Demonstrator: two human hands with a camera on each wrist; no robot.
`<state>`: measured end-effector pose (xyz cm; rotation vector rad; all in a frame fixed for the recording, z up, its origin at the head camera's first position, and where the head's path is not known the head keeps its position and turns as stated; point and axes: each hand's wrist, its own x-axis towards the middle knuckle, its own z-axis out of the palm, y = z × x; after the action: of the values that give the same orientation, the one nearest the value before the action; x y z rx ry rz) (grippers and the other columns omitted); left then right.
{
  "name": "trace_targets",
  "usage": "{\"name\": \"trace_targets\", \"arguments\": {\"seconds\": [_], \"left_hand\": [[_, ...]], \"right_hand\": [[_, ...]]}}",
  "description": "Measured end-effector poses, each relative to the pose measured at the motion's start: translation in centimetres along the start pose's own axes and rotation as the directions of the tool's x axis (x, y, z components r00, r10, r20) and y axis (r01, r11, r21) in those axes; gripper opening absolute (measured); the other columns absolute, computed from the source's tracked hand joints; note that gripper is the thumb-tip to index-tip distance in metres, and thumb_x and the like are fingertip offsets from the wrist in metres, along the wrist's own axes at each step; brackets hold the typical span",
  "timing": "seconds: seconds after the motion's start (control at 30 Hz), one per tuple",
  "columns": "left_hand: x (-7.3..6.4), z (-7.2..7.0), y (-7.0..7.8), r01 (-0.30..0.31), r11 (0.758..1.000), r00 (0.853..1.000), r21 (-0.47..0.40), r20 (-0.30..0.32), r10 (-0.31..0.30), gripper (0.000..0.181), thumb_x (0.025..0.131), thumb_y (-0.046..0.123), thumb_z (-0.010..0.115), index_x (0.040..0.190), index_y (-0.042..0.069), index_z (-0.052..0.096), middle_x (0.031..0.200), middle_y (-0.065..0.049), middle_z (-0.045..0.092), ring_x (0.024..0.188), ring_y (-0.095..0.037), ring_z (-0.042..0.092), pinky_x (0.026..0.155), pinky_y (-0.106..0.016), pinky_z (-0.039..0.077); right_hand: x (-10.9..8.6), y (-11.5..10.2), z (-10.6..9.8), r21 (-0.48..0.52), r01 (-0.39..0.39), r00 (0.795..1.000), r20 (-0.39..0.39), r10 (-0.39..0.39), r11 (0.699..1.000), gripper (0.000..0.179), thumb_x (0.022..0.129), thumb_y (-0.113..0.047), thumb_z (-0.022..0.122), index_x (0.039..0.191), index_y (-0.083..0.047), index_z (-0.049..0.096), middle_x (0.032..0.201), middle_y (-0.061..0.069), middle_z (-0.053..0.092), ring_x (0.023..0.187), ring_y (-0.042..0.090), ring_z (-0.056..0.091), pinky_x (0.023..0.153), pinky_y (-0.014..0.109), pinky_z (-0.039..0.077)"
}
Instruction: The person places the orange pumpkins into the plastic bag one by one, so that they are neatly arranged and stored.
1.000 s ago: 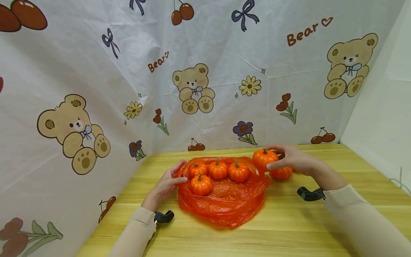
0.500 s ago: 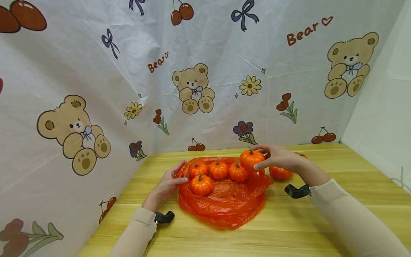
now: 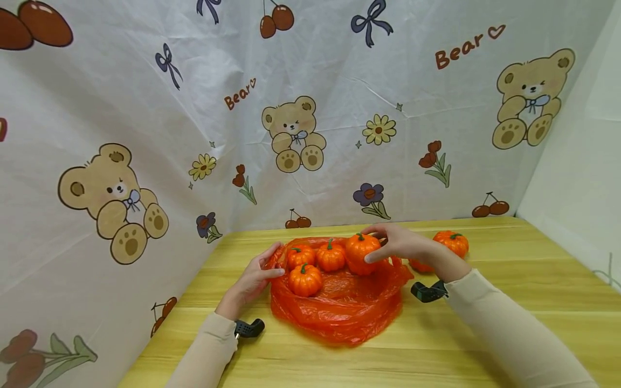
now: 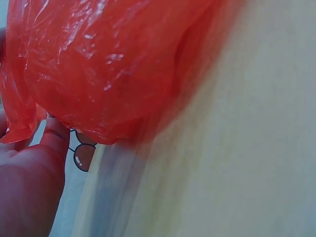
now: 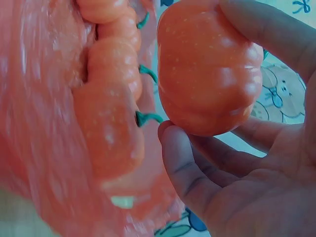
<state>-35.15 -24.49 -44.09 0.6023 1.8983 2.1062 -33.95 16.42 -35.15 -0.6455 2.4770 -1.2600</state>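
Note:
A red plastic bag (image 3: 335, 323) lies on the table with its mouth spread. My left hand (image 3: 249, 277) holds the bag's left rim, the film running between thumb and fingers in the left wrist view. Above the bag's right part, my right hand (image 3: 407, 245) grips a small orange pumpkin (image 3: 361, 249) with a green stem. Several more pumpkins sit inside the bag, among them a front one (image 3: 304, 281) and a middle one (image 3: 331, 256). The right wrist view shows a bagged pumpkin (image 5: 111, 133) just beside the held one; in the head view the held pumpkin covers it.
Two more pumpkins rest on the wooden table (image 3: 499, 285) right of the bag: one farther back (image 3: 453, 242), the other (image 3: 420, 265) partly behind my right forearm. A bear-print cloth (image 3: 335, 108) hangs behind the table and along its left side.
My right hand has carried its pumpkin leftward, from the bag's right edge to over the pumpkins inside. The farther loose pumpkin has come into sight. My left hand stays at the rim.

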Motion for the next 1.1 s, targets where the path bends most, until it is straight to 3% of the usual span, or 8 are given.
{"name": "trace_targets", "arguments": {"seconds": [0.3,0.63,1.1], "left_hand": [[0.1,0.0,0.0,0.0,1.0,1.0,0.018,-0.001,0.0,0.087,0.094,-0.007,0.058,0.166,0.006,0.012,0.175,-0.011,0.005,0.161,-0.033,0.009,0.125,-0.039,0.025],[0.0,0.0,-0.1,0.004,1.0,1.0,0.02,-0.003,-0.004,0.086,0.094,-0.008,0.055,0.165,0.004,0.009,0.175,-0.013,0.003,0.161,-0.034,0.008,0.124,-0.037,0.025],[0.1,-0.1,-0.1,0.002,1.0,1.0,0.008,-0.004,-0.002,0.087,0.093,-0.008,0.056,0.165,0.003,0.008,0.175,-0.015,0.002,0.161,-0.035,0.008,0.125,-0.039,0.024]], "right_hand": [[1.4,-0.2,2.0,0.069,-0.029,1.0,0.001,0.029,0.997,0.08,0.081,-0.029,0.088,0.149,-0.009,0.048,0.146,0.02,0.054,0.122,0.03,0.062,0.104,0.044,0.057],[2.4,-0.2,4.0,0.018,-0.042,0.999,0.002,0.042,0.999,0.08,0.08,-0.033,0.089,0.147,-0.01,0.053,0.148,0.021,0.053,0.123,0.033,0.059,0.097,0.045,0.059],[3.0,-0.4,6.5,-0.061,-0.037,0.999,-0.019,0.036,0.997,0.078,0.078,-0.032,0.09,0.145,-0.012,0.055,0.143,0.017,0.058,0.127,0.032,0.058,0.103,0.047,0.055]]}}
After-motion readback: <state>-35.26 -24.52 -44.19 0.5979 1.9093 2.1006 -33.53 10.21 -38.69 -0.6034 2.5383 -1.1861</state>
